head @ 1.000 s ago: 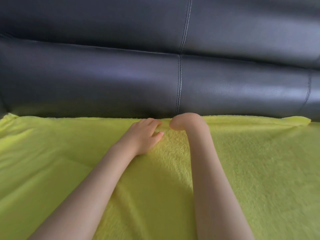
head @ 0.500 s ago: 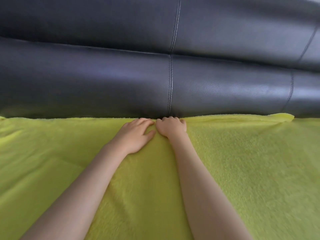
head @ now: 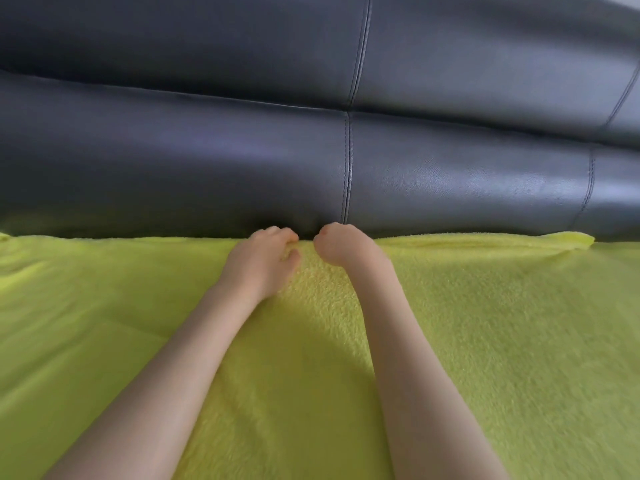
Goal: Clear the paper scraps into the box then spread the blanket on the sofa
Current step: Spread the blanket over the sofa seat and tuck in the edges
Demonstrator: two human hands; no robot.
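Blanket [head: 485,341]: yellow-green, fleecy, lying over the sofa [head: 207,168] seat and reaching across the whole view; its far hem runs along the crease where seat meets backrest.

Left hand [head: 263,261]: lies palm down on the blanket at that hem, fingers [head: 277,233] curled over the edge towards the crease, thumb on the pile.

Right hand [head: 337,245]: just beside the left, wrist bent sharply down, knuckles up; its fingers are hidden behind the hand, so I cannot tell whether they pinch the hem or only push it.

Step, as I judge it: tucking or seating the back edge, late in the spreading. No scraps or box are in view.

Handling: light, soft and limp; it will not keep a shape and will ruck up if shoved. The dark leather looks slick, so the fleece probably slides on it easily.

Where to hold: the hem and the corners, such as the far right corner [head: 575,239], pulling outward to flatten the shallow folds at left.

Risk: tugging one spot drags the rest askew.
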